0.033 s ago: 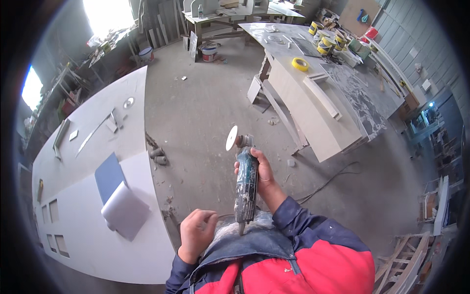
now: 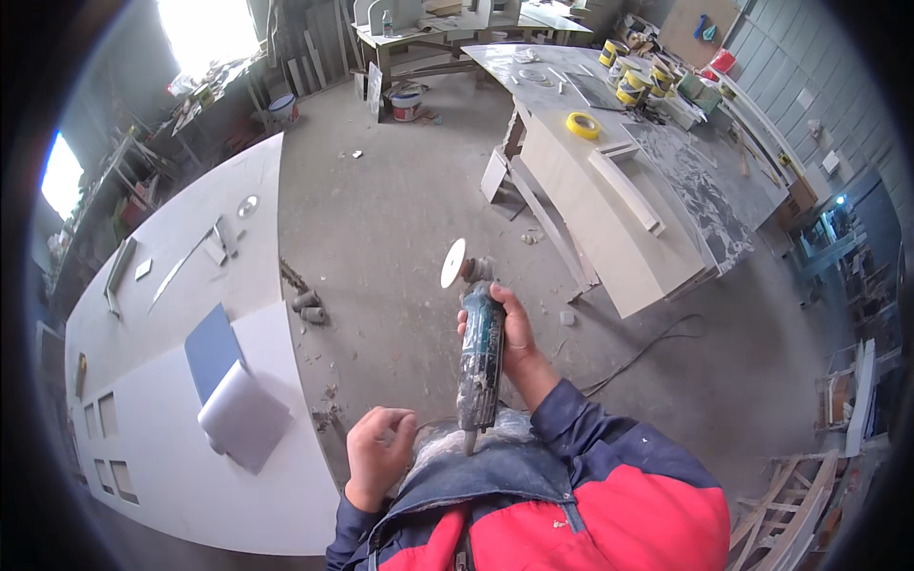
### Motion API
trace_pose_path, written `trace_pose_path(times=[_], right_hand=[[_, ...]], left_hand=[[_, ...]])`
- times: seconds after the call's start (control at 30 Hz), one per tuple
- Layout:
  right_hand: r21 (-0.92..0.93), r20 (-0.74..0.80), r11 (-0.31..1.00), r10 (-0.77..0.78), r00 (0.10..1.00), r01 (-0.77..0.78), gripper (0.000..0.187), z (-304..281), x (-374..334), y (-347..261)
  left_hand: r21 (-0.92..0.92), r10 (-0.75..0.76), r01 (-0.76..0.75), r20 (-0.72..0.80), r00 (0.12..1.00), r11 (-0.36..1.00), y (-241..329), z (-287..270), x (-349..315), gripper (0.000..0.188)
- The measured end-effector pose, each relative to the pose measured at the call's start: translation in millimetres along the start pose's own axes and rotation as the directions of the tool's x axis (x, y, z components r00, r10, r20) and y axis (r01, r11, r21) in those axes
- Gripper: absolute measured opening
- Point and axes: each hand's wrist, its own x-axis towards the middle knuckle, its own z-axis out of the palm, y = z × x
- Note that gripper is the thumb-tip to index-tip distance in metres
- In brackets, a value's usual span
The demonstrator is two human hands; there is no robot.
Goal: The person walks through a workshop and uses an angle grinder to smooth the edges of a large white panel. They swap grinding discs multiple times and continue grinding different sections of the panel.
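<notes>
An angle grinder (image 2: pixel 481 362) with a worn teal and black body is held upright in front of me. My right hand (image 2: pixel 515 333) wraps round its upper body from the right, fingertips showing at the left side. A thin pale disc (image 2: pixel 454 264) is mounted at the grinder's head, its face turned to the left. The tail end with the cord rests close to my dusty apron (image 2: pixel 495 476). To the left of the tool, apart from it, my left hand (image 2: pixel 379 445) is loosely curled closed with nothing visible in it.
At left, a large white board (image 2: pixel 257 504) bears a blue folder (image 2: pixel 213 352) with curled paper sheets (image 2: pixel 246 414). On the right, a table holds a beige panel (image 2: pixel 609 219), a yellow tape roll (image 2: pixel 583 125) and several tins (image 2: pixel 632 88). A cable (image 2: pixel 638 357) lies on the floor.
</notes>
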Motion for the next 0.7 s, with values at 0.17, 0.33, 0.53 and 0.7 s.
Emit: trace_pose_path(times=[0.17, 0.33, 0.53, 0.7], right_hand=[[0.031, 0.153, 0.994, -0.11, 0.982, 0.106, 0.062, -26, 45, -103], [0.099, 0.208, 0.933, -0.359, 0.91, 0.346, 0.069, -28, 73, -193], [0.201, 0.253, 0.931, -0.348, 0.903, 0.303, 0.083, -68, 127, -226], [0.279, 0.212, 0.889, -0.427, 0.879, 0.364, 0.09, -87, 178, -264]], left_hand=[[-0.018, -0.191, 0.191, -0.029, 0.981, 0.981, -28, 43, 50, 0.011], [0.039, -0.267, 0.265, 0.05, 0.962, 0.963, -38, 71, 124, 0.014], [-0.077, -0.289, 0.311, 0.214, 0.933, 0.947, -74, 108, 230, 0.019], [0.048, -0.158, 0.151, 0.399, 0.903, 0.987, -122, 140, 363, 0.022]])
